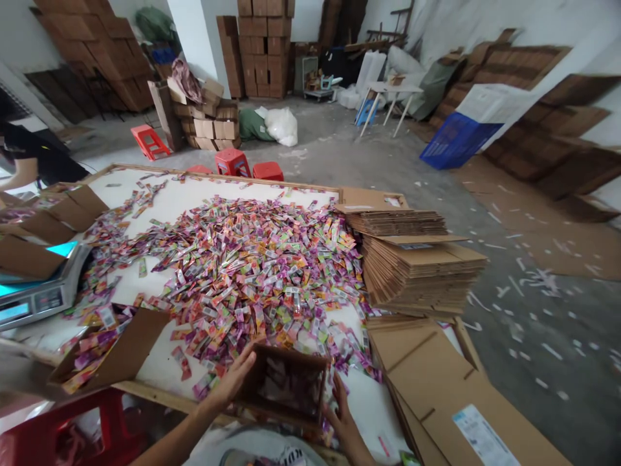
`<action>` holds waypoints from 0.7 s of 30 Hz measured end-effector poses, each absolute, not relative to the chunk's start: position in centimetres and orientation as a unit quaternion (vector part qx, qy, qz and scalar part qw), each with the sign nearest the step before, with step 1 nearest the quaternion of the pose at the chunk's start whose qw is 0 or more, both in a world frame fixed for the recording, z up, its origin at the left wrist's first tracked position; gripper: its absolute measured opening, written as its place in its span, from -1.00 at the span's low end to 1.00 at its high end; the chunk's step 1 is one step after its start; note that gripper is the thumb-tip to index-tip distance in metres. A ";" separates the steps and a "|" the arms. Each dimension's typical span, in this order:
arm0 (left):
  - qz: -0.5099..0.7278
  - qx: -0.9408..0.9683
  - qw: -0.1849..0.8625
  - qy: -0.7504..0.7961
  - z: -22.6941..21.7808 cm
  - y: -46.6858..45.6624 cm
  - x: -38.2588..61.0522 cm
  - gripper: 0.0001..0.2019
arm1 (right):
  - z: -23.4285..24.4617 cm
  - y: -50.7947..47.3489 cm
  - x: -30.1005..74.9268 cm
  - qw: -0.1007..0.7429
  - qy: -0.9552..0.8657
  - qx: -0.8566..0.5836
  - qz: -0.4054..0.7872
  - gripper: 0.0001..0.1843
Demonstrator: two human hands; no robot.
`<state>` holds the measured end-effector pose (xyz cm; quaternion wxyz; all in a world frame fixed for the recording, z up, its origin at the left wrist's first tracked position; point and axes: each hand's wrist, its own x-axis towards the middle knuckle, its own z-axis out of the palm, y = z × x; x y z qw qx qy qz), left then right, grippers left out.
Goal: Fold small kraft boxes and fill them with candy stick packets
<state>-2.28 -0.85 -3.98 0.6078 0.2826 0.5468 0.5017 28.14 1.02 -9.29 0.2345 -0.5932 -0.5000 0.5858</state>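
Observation:
A small open cardboard box (286, 382) is tilted at the table's near edge, its dark inside facing me. Some shiny packets show dimly in it. My left hand (237, 375) grips the box's left wall, with the fingertips at its upper rim. Against the right side lies my right hand (343, 414), fingers partly bent along the wall. Just beyond the box spreads a large heap of small colourful packets (262, 259) on the white tabletop (160, 356). A second open carton (136, 343), filled with packets, stands to the left of my left hand.
Folded cardboard boxes (427, 272) are stacked on the right, with flat cartons (451, 388) nearer me. A digital scale (48, 294) bears a carton at left. Red stools (233, 162) stand behind the table. Another person's arm (22, 171) shows at far left.

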 end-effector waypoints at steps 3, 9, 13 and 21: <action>0.460 0.365 0.593 0.551 -5.5 -0.7 -1.1 -0.16 | -9.4 2.6 28.0 0.248 -0.535 -0.566 0.576 0.04; 0.399 0.495 0.434 0.638 -7.2 -1.3 -0.7 -0.28 | -8.4 2.7 25.7 0.347 -0.614 -0.548 0.450 -0.41; 0.313 0.619 0.442 0.569 -6.0 -3.5 -3.5 -0.69 | -7.5 0.0 26.5 0.373 -0.631 -0.553 0.395 -0.69; 0.209 0.650 0.491 0.540 -1.4 -1.0 -5.0 -0.43 | -5.8 -0.1 27.4 0.338 -0.611 -0.526 0.485 -0.44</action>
